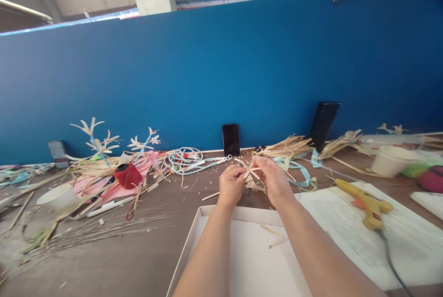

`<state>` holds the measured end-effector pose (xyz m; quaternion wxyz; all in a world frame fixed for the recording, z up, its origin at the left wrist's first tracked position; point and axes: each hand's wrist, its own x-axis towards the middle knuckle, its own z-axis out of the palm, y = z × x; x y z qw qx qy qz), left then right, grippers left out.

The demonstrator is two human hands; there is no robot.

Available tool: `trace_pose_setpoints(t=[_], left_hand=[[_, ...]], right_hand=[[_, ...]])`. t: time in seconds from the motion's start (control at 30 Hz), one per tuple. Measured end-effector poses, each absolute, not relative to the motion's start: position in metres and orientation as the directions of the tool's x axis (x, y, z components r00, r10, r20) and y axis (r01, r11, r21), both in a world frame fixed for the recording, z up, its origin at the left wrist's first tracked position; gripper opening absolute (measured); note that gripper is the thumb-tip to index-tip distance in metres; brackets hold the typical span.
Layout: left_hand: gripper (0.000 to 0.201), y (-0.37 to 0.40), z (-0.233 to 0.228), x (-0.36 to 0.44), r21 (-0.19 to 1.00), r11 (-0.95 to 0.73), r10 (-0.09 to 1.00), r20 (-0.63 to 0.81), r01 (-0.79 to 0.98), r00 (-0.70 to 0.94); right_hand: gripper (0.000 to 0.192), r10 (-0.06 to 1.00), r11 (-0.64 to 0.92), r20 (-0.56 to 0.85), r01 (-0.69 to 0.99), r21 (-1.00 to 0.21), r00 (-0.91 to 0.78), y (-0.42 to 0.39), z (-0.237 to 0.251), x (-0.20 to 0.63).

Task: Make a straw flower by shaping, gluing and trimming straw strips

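Note:
My left hand (230,186) and my right hand (275,181) meet above the far edge of a shallow white box (194,237). Between their fingertips they pinch a small pale straw flower (249,169) with thin pointed petals spreading outward. A few loose straw scraps (256,187) lie on the table just beneath it. Two short straw slivers (275,237) rest inside the box between my forearms.
A yellow glue gun (367,201) lies on printed paper (346,223) at right, its cord trailing forward. Straw bundles (285,146), a white cup (391,161), two dark phones (230,139) against the blue wall, coiled cable (185,157), a red spool (127,175), finished straw flowers (97,142) and thin sticks (104,228) lie around.

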<state>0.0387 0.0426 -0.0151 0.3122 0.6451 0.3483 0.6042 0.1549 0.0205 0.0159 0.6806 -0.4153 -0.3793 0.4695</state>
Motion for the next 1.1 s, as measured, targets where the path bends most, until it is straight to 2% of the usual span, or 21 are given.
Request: trace_pose_setpoints(t=[0.33,0.7,0.8,0.87,0.97,1.1], left_hand=[[0.008,0.041,-0.017,0.04,0.783,-0.608,0.793,0.592,0.132,0.142],[0.008,0.04,-0.018,0.041,0.762,-0.627,0.776,0.596,0.16,0.206],[0.007,0.042,-0.017,0.041,0.753,-0.634,0.773,0.619,0.176,0.137],[0.008,0.043,-0.016,0.04,0.758,-0.625,0.775,0.632,0.186,0.026],[0.009,0.043,-0.012,0.036,0.794,-0.576,0.778,0.605,0.194,-0.168],[0.01,0.043,-0.008,0.03,0.813,-0.529,0.763,0.581,0.245,-0.282]], right_hand=[[0.026,0.908,0.192,0.082,-0.234,-0.953,0.411,0.02,0.017,0.163],[0.02,0.904,0.122,0.003,-0.252,-0.96,0.426,0.024,0.014,0.166],[0.025,0.906,0.138,-0.017,-0.332,-0.933,0.422,0.026,0.015,0.166],[0.035,0.91,0.142,-0.035,-0.389,-0.91,0.413,0.027,0.015,0.164],[0.045,0.945,0.055,-0.086,-0.411,-0.91,0.316,0.023,0.016,0.159],[0.048,0.995,-0.089,-0.074,-0.274,-0.958,-0.065,0.01,0.018,0.147]])
